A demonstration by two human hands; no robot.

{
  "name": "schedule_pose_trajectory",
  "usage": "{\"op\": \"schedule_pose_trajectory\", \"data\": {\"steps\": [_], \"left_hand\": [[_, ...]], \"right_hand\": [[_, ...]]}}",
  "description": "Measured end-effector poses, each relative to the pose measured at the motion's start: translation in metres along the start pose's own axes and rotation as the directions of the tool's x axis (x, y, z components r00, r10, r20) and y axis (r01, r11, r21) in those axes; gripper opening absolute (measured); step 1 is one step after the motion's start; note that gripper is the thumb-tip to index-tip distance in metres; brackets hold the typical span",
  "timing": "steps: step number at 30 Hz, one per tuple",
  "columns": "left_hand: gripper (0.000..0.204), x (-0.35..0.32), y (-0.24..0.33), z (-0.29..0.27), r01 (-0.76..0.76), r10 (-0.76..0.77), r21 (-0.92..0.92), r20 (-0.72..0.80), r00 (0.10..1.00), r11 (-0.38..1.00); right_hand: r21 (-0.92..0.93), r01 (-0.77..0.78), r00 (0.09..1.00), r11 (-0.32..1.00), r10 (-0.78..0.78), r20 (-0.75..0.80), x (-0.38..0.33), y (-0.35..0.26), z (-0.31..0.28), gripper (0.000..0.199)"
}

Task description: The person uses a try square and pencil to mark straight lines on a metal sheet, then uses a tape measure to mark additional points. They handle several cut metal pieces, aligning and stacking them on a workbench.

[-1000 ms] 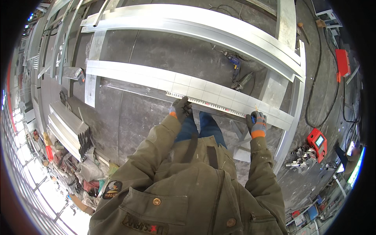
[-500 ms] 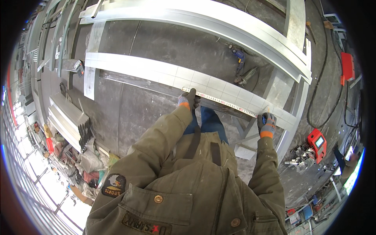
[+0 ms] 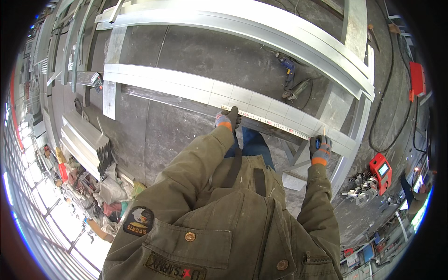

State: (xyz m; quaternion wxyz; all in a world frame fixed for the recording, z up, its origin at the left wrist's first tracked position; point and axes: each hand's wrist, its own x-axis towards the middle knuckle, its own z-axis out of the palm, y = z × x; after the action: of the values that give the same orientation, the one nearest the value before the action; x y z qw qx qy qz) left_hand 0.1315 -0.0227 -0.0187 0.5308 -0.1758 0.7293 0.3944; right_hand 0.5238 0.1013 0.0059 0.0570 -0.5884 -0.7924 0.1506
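Observation:
A pale metal bar (image 3: 163, 81), scored with a grid of thin lines along its right half, lies across the frame before me. The extended blade of a tape measure (image 3: 270, 122) runs along the bar's near edge. At its left end, my gloved left hand (image 3: 228, 119) is closed on the blade, pressing it to the edge. My gloved right hand (image 3: 320, 150) is closed around the tape's case at the other end; the palm side is mostly hidden, and a bit of blue shows. A thin yellowish pencil-like stick (image 3: 324, 130) rises beside the right fingers.
Beyond lies a long, broad metal beam (image 3: 224, 18). An angle grinder (image 3: 294, 91) and a blue power tool (image 3: 286, 65) rest on the floor between. A calculator (image 3: 97, 82) sits at left, above stacked metal profiles (image 3: 84, 144). A red machine (image 3: 380, 172) with a screen stands right.
The whole view has shifted slightly. Both hands and the tape keep nearly the same places along the bar.

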Motion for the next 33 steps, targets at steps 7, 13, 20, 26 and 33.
{"op": "schedule_pose_trajectory", "data": {"steps": [7, 13, 20, 26, 33], "left_hand": [[0.028, -0.007, 0.003, 0.004, -0.001, 0.000, -0.020, -0.057, 0.998, 1.000], [0.026, -0.009, 0.006, 0.006, 0.023, -0.026, -0.042, -0.081, 0.996, 0.999], [0.027, 0.002, 0.003, 0.005, 0.032, -0.033, -0.013, -0.089, 0.995, 0.999], [0.027, 0.004, -0.002, 0.004, -0.006, 0.004, -0.035, -0.063, 0.998, 0.999], [0.020, 0.002, -0.003, 0.003, 0.017, -0.017, 0.014, -0.049, 0.999, 1.000]], "right_hand": [[-0.006, -0.017, 0.999, 1.000, 0.017, 0.027, 0.000, -0.004, -0.002, 0.023], [0.004, -0.017, 1.000, 1.000, 0.017, 0.006, -0.002, -0.005, 0.000, 0.025], [0.010, -0.020, 1.000, 1.000, 0.020, -0.006, -0.003, -0.010, -0.003, 0.025], [-0.003, -0.018, 1.000, 1.000, 0.018, 0.004, -0.002, -0.012, -0.004, 0.023], [-0.005, -0.013, 1.000, 1.000, 0.013, 0.015, -0.002, -0.008, -0.001, 0.023]]}}
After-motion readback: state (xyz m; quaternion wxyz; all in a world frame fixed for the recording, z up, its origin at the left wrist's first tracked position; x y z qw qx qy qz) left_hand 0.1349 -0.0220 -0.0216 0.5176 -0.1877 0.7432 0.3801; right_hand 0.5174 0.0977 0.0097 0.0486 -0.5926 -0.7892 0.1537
